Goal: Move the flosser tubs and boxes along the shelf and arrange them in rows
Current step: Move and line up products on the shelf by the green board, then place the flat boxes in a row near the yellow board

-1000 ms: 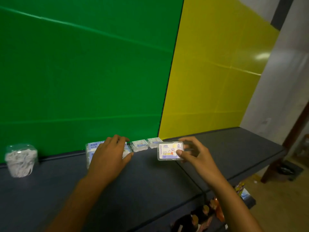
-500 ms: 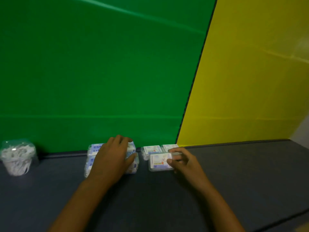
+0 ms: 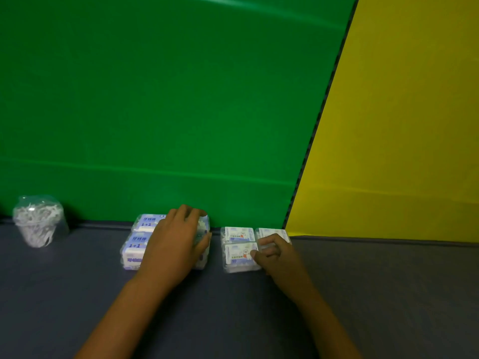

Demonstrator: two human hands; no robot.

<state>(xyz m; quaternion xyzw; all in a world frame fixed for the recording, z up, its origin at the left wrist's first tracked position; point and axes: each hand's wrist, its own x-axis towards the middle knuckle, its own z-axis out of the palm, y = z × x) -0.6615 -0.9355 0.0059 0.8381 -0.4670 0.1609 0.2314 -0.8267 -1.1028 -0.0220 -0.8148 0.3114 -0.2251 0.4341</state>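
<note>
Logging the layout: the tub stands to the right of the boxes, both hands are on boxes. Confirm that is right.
Wrong on one point: the head view shows the tub standing left of the boxes, not right. Both the left hand and the right hand are on boxes.

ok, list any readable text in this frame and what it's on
"1+1": rear blue pack, under the left hand.
"1+1": front blue pack; the characters above it are too blurred to read on both packs.
"50": rear small box, lower left of its label.
"50": front small box, pinched by the right hand; other print is too small.
Tub: no text visible.
</note>
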